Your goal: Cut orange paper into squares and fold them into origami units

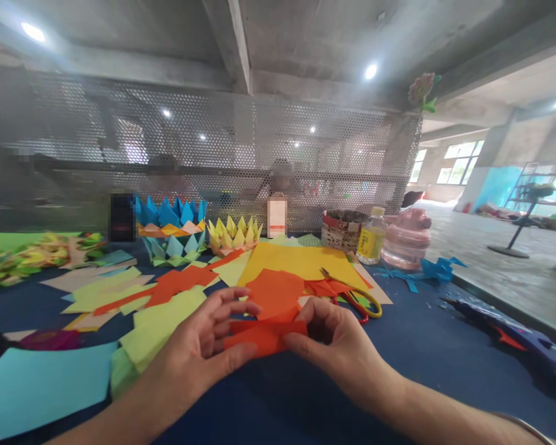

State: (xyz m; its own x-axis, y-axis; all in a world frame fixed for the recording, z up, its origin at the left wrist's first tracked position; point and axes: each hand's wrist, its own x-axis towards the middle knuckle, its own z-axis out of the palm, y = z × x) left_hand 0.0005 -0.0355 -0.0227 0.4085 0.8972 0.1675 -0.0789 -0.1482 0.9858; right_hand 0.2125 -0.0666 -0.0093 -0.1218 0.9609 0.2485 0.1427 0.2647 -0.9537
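A folded orange paper piece point(264, 337) lies low over the dark blue table point(412, 346), held at both ends. My left hand point(204, 346) pinches its left end between thumb and fingers. My right hand point(333, 337) has its fingers curled round the right end. Just behind the hands lie orange sheets point(273, 290) and a yellow sheet point(301, 259). Scissors point(356, 300) with red and yellow handles rest on the papers to the right of the hands.
Loose coloured papers cover the left side, with a light blue sheet point(37, 383) near the front. Folded paper crowns point(171, 228) stand at the back. A bottle point(372, 237), a pink jar point(405, 238) and a blue glue gun point(514, 334) are on the right. A perforated screen point(213, 154) is behind.
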